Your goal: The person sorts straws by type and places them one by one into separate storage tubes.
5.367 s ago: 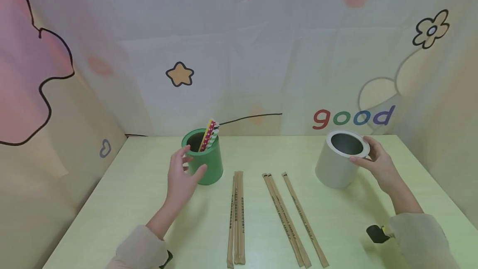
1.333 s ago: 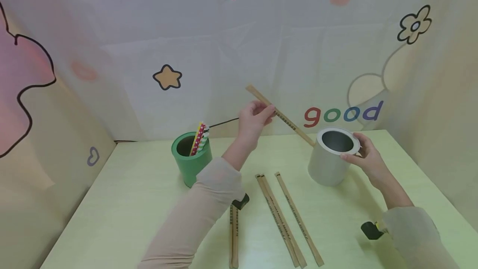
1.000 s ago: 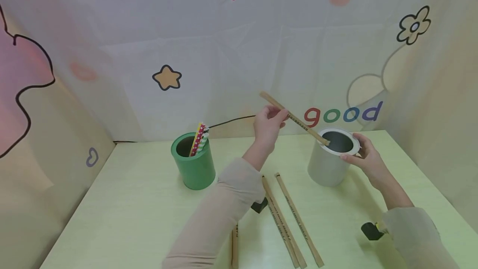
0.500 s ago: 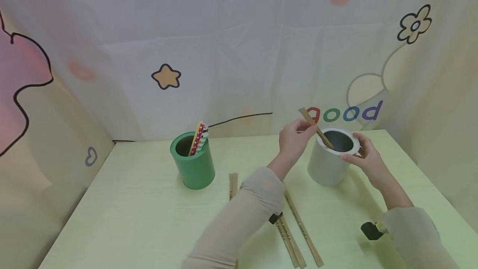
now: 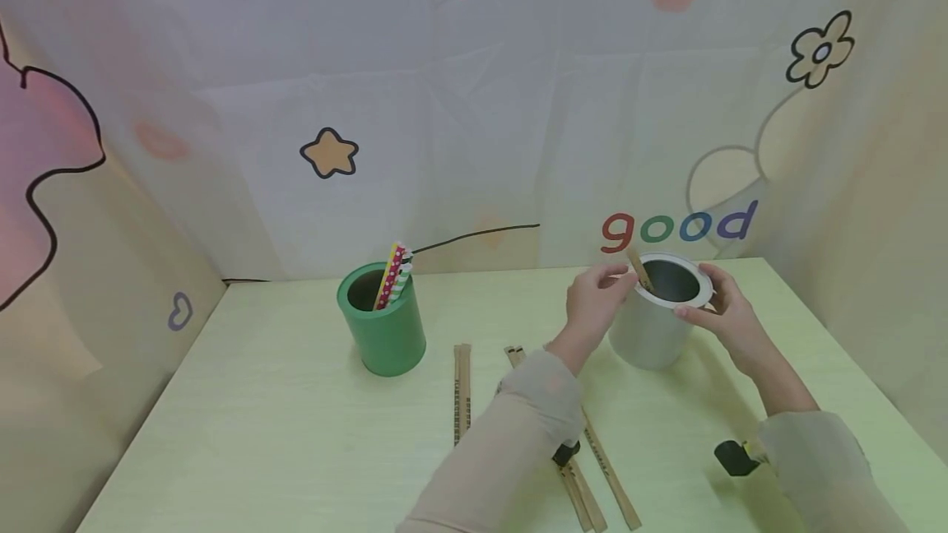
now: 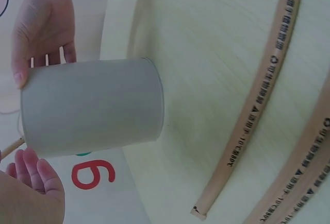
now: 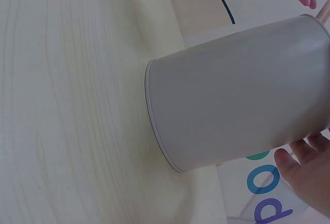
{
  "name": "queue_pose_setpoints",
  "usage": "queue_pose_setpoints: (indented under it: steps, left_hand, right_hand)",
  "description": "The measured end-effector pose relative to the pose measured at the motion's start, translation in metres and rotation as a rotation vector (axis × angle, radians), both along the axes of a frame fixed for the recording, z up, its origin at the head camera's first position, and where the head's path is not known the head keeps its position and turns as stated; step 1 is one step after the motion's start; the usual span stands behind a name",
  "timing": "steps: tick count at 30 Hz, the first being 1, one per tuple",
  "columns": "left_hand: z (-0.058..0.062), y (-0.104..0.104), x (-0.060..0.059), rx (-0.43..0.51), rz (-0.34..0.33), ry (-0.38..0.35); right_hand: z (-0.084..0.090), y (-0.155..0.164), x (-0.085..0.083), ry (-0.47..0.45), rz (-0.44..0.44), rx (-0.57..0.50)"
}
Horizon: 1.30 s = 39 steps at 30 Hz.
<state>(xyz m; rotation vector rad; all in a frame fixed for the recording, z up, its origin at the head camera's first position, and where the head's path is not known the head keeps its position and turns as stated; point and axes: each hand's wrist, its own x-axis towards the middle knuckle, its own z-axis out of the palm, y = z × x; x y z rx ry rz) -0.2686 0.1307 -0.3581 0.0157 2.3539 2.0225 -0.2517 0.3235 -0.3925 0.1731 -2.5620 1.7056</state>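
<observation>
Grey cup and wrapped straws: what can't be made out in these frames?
- Inside of the grey cup: its wall hides all but the straw's tip in the head view; both wrist views show only the outside.
- Wrapped straws on the table: the left sleeve covers their middles, so the count is uncertain.
- Printing on the wrappers: too small to read.
- Left hand: whether it grips the straw is unclear.

My left hand (image 5: 596,298) crowds the grey cup (image 5: 655,327) from 9 o'clock, my right hand (image 5: 722,315) from 3 o'clock, so its mouth is reachable only from above. At 6 o'clock, wrapped straws (image 5: 462,381) lie across the desk (image 5: 259,418). The green cup (image 5: 383,329) stands well apart at 9 o'clock, with bare desk beyond it. The backdrop wall (image 5: 474,105) closes 12 o'clock.
</observation>
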Motion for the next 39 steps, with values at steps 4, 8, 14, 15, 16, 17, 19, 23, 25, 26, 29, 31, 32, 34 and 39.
queue_pose_setpoints:
  steps: [4,8,14,15,16,17,19,23,25,26,29,31,32,34,39]
  left_hand:
    - [-0.007,-0.006,-0.002,0.000,-0.001,-0.010]
    - [-0.008,-0.018,-0.006,-0.014,-0.030,0.026]
    - [-0.005,-0.046,-0.009,-0.048,-0.083,0.065]
    - [-0.005,-0.051,-0.010,-0.060,-0.089,0.070]
    - [-0.005,-0.057,-0.011,-0.076,-0.095,0.073]
    - [-0.006,-0.063,-0.012,-0.092,-0.098,0.077]
    - [-0.009,-0.076,-0.015,-0.131,-0.101,0.078]
    - [-0.019,-0.104,-0.020,-0.213,-0.092,0.062]
    - [-0.026,-0.117,-0.021,-0.247,-0.085,0.057]
    - [-0.029,-0.124,-0.022,-0.262,-0.084,0.054]
    - [-0.038,-0.142,-0.020,-0.320,-0.099,0.041]
    - [-0.044,-0.152,-0.017,-0.373,-0.124,0.026]
    - [-0.047,-0.157,-0.016,-0.403,-0.139,0.019]
    - [-0.053,-0.166,-0.012,-0.454,-0.168,0.010]
    - [-0.074,-0.187,-0.005,-0.513,-0.209,0.004]
  right_hand:
    - [-0.001,-0.001,-0.001,0.007,0.009,-0.022]
    - [-0.001,-0.002,-0.001,0.009,0.016,-0.036]
    - [-0.002,-0.001,0.000,0.006,0.024,-0.038]
    - [-0.001,0.000,0.000,0.008,0.024,-0.034]
    - [-0.001,0.000,0.000,0.008,0.024,-0.032]
    - [-0.001,0.000,0.000,0.008,0.024,-0.029]
    - [-0.001,0.000,0.000,0.008,0.022,-0.029]
    - [-0.002,0.001,0.000,0.000,0.019,-0.032]
    - [-0.002,0.002,0.001,-0.005,0.019,-0.029]
    - [-0.002,0.002,0.001,-0.007,0.019,-0.030]
    - [-0.001,0.003,0.001,-0.012,0.016,-0.020]
    - [-0.001,0.003,0.001,-0.016,0.011,-0.009]
    - [-0.001,0.002,0.000,-0.017,0.010,-0.005]
    - [-0.001,0.002,0.000,-0.019,0.008,0.004]
    - [-0.001,0.001,-0.002,-0.018,0.011,-0.006]
